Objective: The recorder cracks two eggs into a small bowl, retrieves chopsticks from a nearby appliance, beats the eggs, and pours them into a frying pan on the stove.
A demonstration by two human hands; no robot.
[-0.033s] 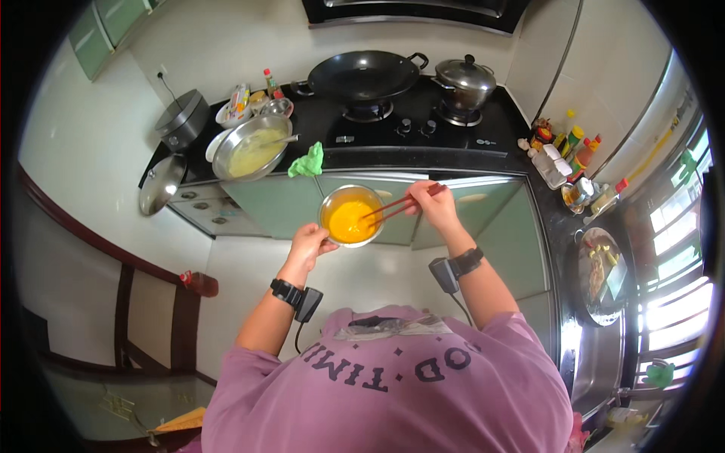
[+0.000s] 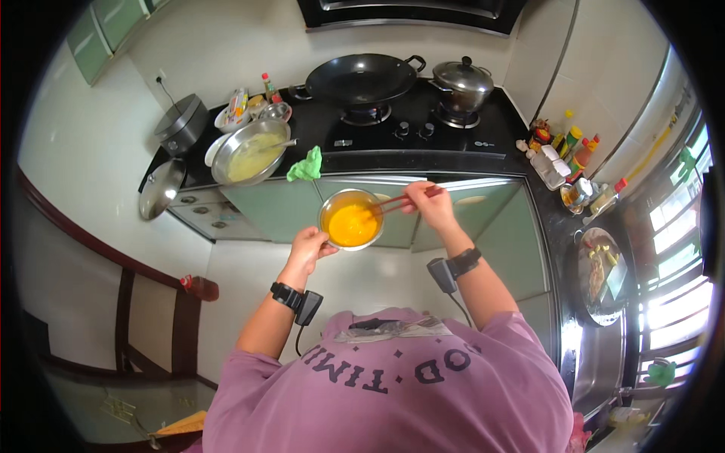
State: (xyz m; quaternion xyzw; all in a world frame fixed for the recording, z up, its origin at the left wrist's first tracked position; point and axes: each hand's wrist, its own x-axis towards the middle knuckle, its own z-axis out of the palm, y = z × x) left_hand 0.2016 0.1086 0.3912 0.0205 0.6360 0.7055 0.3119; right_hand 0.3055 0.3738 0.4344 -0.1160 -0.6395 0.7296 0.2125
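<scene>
My left hand [image 2: 308, 249] is closed on the rim of a small metal bowl [image 2: 328, 198], which I hold in the air in front of the counter. Beaten egg [image 2: 349, 226], bright yellow-orange, lies in the bowl. In my right hand [image 2: 429, 202] I grip a pair of reddish-brown chopsticks [image 2: 391, 202]. Their lower ends dip into the egg and are smeared by motion. A green cloth [image 2: 305, 164] hangs over the counter's edge just beyond the bowl.
Behind stand a black wok [image 2: 362, 79] and a lidded steel pot [image 2: 462, 84] on the gas stove. To the left, a large metal bowl [image 2: 226, 167] holds a pale yellow mixture and a utensil. Seasoning bottles [image 2: 580, 155], a plate of food [image 2: 600, 272] and a sink [image 2: 600, 362] line the right.
The chopsticks have shifted within the egg and are now more blurred. My right hand has moved very slightly left; my left hand still holds the bowl in nearly the same place.
</scene>
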